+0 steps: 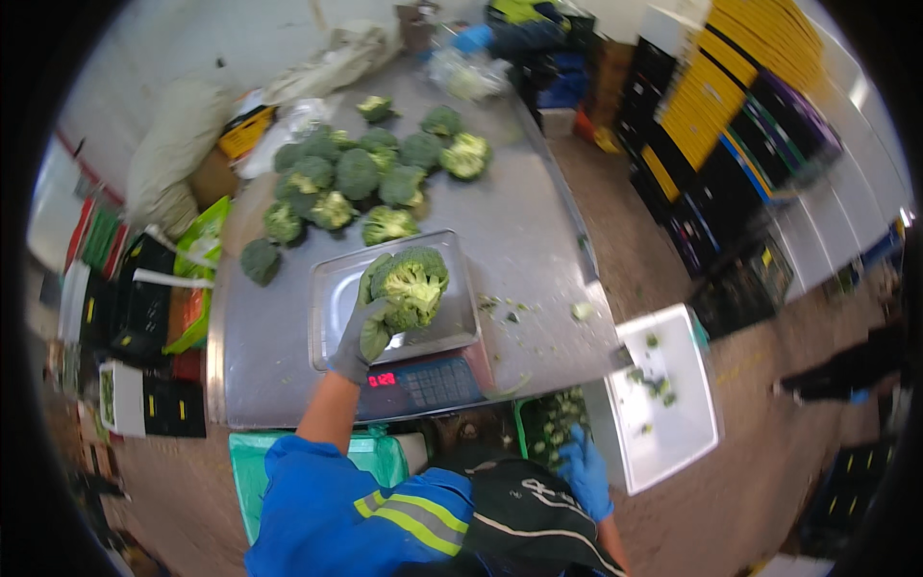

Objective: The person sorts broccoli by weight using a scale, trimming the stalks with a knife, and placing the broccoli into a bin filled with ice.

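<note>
My left hand, in a grey-green glove, holds a broccoli head with its cut stem side facing up. The head is above the metal pan of a digital scale with a lit red display. Low at the right, my right hand wears a blue glove. Its fingers are apart, and I see nothing in them. Beside it, under the table edge, a green-rimmed crate contains broccoli trimmings. More broccoli heads lie grouped on the steel table beyond the pan.
A white bin with green scraps stands at the table's right corner. Small trimmings dot the tabletop. Across the table, a person's blue-gloved hand is at a clear plastic bag. Stacked crates stand at right.
</note>
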Tool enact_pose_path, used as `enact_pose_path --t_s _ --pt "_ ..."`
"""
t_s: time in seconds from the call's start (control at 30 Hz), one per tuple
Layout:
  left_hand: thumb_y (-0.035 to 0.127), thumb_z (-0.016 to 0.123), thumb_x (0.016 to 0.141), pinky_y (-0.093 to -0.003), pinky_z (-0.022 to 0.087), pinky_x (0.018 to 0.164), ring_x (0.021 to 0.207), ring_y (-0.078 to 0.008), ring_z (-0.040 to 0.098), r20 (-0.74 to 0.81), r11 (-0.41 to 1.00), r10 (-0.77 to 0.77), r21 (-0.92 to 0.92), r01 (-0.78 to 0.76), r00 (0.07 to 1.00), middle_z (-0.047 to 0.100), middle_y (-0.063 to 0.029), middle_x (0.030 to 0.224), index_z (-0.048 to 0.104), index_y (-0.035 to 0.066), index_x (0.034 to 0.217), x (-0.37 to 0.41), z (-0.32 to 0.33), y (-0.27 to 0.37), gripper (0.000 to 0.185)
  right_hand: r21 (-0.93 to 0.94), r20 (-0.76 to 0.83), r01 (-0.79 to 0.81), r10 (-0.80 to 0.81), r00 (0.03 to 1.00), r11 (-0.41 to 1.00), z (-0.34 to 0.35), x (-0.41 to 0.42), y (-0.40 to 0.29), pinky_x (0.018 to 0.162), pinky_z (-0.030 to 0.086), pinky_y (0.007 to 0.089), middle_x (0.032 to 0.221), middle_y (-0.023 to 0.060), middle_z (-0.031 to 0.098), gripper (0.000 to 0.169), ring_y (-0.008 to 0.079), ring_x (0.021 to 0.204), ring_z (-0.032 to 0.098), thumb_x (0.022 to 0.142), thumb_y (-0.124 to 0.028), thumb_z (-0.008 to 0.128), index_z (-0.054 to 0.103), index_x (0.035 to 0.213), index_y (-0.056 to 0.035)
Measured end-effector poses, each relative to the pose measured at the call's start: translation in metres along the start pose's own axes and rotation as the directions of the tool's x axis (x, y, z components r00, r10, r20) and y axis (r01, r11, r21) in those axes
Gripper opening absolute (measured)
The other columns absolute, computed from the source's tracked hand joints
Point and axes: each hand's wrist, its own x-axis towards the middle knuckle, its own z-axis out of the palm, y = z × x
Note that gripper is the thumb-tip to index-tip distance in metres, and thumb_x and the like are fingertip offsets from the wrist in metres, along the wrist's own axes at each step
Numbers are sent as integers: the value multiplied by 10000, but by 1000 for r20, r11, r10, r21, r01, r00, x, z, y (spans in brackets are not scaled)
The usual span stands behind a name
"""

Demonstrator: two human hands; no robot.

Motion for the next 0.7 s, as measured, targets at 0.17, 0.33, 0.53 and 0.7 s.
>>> enact_pose_path --t_s 0.17,0.33,0.53,0.7 --pt "-70 515 794 -439 516 991 1244 -298 518 112 989 -103 -95 114 988 467 -129 1378 312 149 1471 -32 71 -68 740 -688 103 286 -300 948 667 15 27 -84 663 506 447 1016 199 631 521 407 807 618 909 -98 564 442 1414 -127" --pt "-30 512 815 -496 472 1027 1263 -330 504 167 904 -286 -280 324 944 454 -157 1407 313 140 1475 -58 127 -119 710 -749 71 297 -374 925 592 -9 26 -94 576 487 436 943 165 627 562 378 712 612 867 -89 588 457 1410 -146" --pt "-55 498 779 -477 484 1015 1248 -317 515 197 865 -398 -243 438 896 444 -176 1401 286 136 1485 -84 148 -158 761 -718 23 326 -447 894 614 -36 14 -77 575 495 428 936 163 641 504 356 687 622 874 -84 554 499 1374 -122" --pt "-119 516 692 -426 497 998 1226 -290 522 165 964 -260 -10 265 951 445 -145 1378 269 148 1487 -104 185 -169 875 -672 59 295 -349 935 679 -64 -4 -55 593 505 462 840 173 638 431 350 680 636 897 -150 533 523 1318 -55"
